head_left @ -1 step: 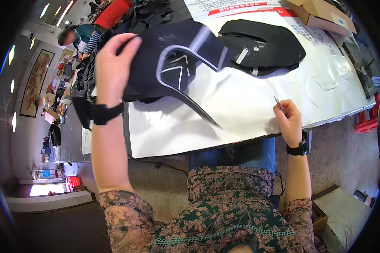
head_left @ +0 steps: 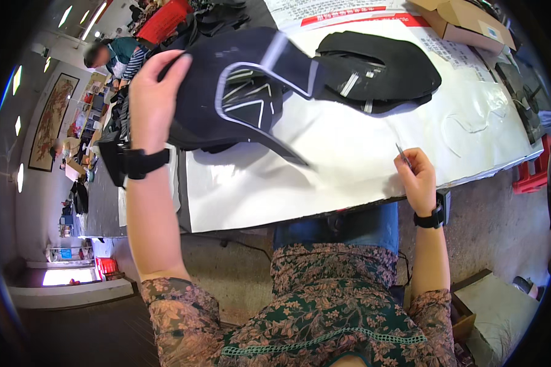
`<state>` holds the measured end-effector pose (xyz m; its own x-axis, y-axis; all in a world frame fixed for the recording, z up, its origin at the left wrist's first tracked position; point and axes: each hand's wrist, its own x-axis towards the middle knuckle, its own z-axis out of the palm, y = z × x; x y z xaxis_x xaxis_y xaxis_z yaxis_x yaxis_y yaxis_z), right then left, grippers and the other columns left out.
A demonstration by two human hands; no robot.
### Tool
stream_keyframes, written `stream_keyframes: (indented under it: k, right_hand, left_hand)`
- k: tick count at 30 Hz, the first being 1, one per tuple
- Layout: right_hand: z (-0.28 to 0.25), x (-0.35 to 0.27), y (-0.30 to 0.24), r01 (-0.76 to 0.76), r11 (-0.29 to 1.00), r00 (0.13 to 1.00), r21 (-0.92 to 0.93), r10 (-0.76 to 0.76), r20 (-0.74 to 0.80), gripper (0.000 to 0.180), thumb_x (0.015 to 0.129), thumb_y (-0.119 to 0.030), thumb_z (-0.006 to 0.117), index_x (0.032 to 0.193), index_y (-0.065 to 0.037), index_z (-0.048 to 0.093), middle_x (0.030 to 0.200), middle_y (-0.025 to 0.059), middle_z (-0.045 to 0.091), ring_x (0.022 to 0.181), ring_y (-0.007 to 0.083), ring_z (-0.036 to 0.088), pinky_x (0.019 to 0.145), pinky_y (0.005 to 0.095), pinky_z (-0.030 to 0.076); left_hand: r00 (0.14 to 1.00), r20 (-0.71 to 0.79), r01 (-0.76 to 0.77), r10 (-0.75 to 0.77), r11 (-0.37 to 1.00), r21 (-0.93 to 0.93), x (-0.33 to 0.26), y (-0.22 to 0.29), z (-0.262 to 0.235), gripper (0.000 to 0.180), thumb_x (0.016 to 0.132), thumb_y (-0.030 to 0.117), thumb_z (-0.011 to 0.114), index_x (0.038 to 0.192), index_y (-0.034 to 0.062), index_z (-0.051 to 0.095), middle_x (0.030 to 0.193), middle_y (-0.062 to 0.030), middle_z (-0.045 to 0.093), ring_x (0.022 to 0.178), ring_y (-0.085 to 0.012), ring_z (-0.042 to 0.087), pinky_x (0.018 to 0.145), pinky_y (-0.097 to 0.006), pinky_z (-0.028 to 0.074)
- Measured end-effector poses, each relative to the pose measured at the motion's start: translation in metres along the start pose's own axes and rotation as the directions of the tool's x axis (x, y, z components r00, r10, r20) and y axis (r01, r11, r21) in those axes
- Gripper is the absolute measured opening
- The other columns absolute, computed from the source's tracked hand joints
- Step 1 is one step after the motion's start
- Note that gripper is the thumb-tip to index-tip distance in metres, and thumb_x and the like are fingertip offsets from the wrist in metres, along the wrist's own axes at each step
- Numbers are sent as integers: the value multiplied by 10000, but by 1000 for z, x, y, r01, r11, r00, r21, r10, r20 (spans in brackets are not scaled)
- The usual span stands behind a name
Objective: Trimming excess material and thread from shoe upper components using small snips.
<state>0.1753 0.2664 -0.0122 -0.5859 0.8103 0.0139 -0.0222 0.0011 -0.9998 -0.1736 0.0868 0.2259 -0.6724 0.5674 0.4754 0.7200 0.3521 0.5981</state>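
Left of the black pile (head_left: pixel 404 67), a black cloth piece (head_left: pixel 193 104) with pale edging is being held up by the left hand (head_left: pixel 156 101), whose grip is pinching the edge farthest from the pile. Its loose strap (head_left: pixel 275 147) is slanting out on the pile's near side, and its banded end (head_left: pixel 291 76) is coming so close to the pile that I cannot tell whether they are touching. Nearer the person than the pile, the right hand (head_left: pixel 417 177) is holding a small metal tool (head_left: pixel 403 154), its grip closed, the tip pointing toward the pile. Beneath the pile, a white sheet (head_left: pixel 239 202) is covering much of the counter (head_left: pixel 107 211).

The banded end could be catching on the pile and dragging its layers askew, because the two are lying so near. A pinch at one edge could be letting the cloth sag, fold or slip, its weight being supported off-centre. The tool's bare tip could be snagging the strap or nicking the sheet if the right hand were straying toward them.
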Motion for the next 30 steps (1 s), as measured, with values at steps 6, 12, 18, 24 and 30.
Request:
stream_keyframes:
  k: [6, 12, 18, 24, 30]
  right_hand:
    - [7, 4, -3, 37, 999, 999, 22, -37, 25, 104, 924, -54, 707, 957, -24, 613, 793, -55, 577, 716, 11, 490, 639, 191, 389]
    - [1, 1, 2, 29, 1000, 1000, -7, -29, 5, 105, 924, -55, 713, 964, -24, 622, 804, -50, 594, 731, 13, 507, 654, 189, 401]
    - [1, 4, 0, 29, 998, 999, -60, -31, -19, 98, 940, -86, 711, 973, -21, 645, 819, -41, 634, 754, 25, 535, 668, 208, 422]
    - [4, 2, 0, 15, 999, 1000, -41, -16, -26, 102, 936, -79, 715, 980, -17, 647, 825, -18, 655, 771, 32, 568, 682, 214, 456]
    - [7, 0, 1, -6, 1000, 1000, -26, 5, -19, 113, 927, -75, 725, 962, -10, 640, 786, -28, 639, 715, 21, 530, 637, 213, 434]
  left_hand:
    - [982, -182, 15, 50, 940, 340, 49, -131, -85, 334, 922, 220, 728, 1191, 23, 701, 1139, -111, 722, 1043, -207, 681, 918, -317, 509]
    - [987, -53, -102, 150, 855, 508, 16, -123, -26, 289, 892, 179, 719, 1158, 66, 700, 1189, -152, 683, 1159, -333, 622, 1001, -396, 475]
    - [906, 235, -399, 352, 896, 194, -21, -22, 95, 187, 882, 130, 719, 1024, 10, 701, 1027, -147, 717, 1009, -319, 681, 901, -372, 514]
    - [821, 302, -515, 485, 857, 25, -54, 24, 239, 235, 834, 251, 765, 972, 65, 723, 1001, -104, 716, 950, -312, 673, 823, -403, 524]
    - [801, 301, -567, 518, 818, 100, -67, 37, 315, 317, 821, 323, 785, 1061, 126, 718, 1087, -46, 697, 1030, -250, 653, 821, -400, 528]
